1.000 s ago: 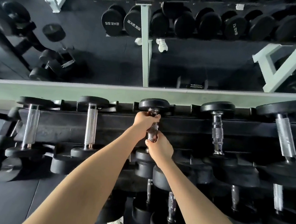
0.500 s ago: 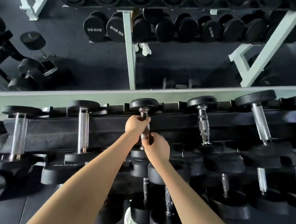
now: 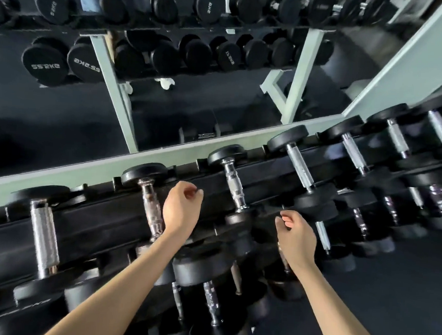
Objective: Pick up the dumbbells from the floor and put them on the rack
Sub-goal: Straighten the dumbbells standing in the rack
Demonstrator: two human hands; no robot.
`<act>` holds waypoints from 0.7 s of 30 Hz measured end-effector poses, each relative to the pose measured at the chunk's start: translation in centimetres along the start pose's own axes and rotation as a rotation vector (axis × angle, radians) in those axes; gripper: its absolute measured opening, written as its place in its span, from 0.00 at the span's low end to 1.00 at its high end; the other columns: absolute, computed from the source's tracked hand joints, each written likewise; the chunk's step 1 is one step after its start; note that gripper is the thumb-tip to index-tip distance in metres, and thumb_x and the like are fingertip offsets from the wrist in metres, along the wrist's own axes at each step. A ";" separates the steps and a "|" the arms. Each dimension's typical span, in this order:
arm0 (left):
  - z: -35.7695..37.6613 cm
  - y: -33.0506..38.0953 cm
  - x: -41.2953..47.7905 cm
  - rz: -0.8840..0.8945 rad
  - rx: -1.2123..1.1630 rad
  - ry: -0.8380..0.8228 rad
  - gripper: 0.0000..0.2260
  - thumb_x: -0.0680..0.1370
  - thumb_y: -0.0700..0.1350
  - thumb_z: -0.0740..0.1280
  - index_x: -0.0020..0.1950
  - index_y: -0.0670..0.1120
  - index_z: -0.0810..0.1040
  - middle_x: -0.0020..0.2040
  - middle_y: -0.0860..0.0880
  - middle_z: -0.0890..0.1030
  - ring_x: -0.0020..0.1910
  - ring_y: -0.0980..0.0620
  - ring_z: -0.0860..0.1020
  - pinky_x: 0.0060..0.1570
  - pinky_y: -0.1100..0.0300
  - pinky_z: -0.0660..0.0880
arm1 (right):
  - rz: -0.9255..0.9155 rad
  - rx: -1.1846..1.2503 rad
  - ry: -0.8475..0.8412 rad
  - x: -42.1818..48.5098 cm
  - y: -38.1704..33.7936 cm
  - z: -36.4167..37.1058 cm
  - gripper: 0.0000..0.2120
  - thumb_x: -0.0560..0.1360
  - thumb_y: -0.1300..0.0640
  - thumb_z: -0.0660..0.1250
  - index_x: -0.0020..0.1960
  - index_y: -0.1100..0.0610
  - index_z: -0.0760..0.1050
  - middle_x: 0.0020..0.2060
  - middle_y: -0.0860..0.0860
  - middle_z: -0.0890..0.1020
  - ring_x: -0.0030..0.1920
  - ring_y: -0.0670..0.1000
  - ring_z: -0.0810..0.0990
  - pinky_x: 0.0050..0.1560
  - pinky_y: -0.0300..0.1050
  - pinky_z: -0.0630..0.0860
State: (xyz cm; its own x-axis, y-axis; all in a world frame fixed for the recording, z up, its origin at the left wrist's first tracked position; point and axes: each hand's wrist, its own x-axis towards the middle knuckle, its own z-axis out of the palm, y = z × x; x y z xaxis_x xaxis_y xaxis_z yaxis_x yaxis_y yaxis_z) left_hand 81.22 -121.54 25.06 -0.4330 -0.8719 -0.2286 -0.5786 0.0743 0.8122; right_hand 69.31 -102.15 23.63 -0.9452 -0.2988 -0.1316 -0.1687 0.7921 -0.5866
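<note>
A black rack (image 3: 93,223) carries a row of dumbbells (image 3: 233,186) side by side, chrome handles spanning its rails.

I see the left hand (image 3: 183,209) hovering over the top tier of the black rack (image 3: 93,223), fingers loosely curled and holding nothing, just right of a worn-handled dumbbell (image 3: 151,209) lying in its cradle. The right hand (image 3: 297,234) hangs further right, also empty, thumb and fingertips curled in. Between the two hands I see a second dumbbell (image 3: 233,186) resting on the same tier, with more ranged along the row on both sides. Lower-tier dumbbells (image 3: 210,297) show beneath the forearms. Behind the rack, I see a mirror (image 3: 61,117) reflecting further rows of black dumbbells.
</note>
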 end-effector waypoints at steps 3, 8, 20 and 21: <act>3.3 3.1 -0.4 0.039 -0.008 -0.070 0.07 0.76 0.45 0.67 0.51 0.44 0.78 0.45 0.53 0.78 0.45 0.54 0.75 0.45 0.63 0.66 | 0.027 -0.001 0.021 2.8 2.0 -2.7 0.11 0.77 0.56 0.66 0.58 0.58 0.77 0.54 0.53 0.83 0.56 0.53 0.80 0.56 0.47 0.74; 10.4 8.1 -0.9 0.064 0.002 -0.132 0.05 0.77 0.46 0.66 0.49 0.46 0.78 0.45 0.51 0.80 0.46 0.51 0.78 0.44 0.62 0.69 | 0.016 -0.016 0.009 9.2 5.7 -7.6 0.12 0.77 0.55 0.65 0.58 0.58 0.77 0.54 0.52 0.83 0.57 0.52 0.80 0.53 0.43 0.71; 27.1 16.5 1.8 -0.298 -0.061 -0.009 0.17 0.77 0.50 0.66 0.63 0.42 0.75 0.57 0.47 0.81 0.55 0.45 0.79 0.52 0.57 0.73 | -0.171 0.037 -0.456 22.8 10.3 -10.6 0.14 0.78 0.49 0.63 0.59 0.55 0.76 0.51 0.48 0.83 0.54 0.49 0.80 0.49 0.38 0.69; 27.7 16.8 2.1 -0.317 -0.040 0.003 0.19 0.77 0.50 0.66 0.64 0.42 0.74 0.57 0.47 0.81 0.56 0.45 0.79 0.51 0.59 0.71 | -0.185 0.042 -0.487 23.4 10.0 -10.4 0.15 0.77 0.49 0.63 0.59 0.55 0.76 0.52 0.49 0.83 0.55 0.49 0.80 0.50 0.38 0.69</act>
State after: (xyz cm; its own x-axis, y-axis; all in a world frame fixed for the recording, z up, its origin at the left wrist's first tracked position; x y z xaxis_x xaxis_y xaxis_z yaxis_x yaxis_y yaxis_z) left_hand 51.44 -108.76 23.39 -0.2334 -0.8498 -0.4725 -0.6569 -0.2205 0.7210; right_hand 42.64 -95.70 23.04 -0.6595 -0.6525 -0.3733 -0.2997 0.6836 -0.6655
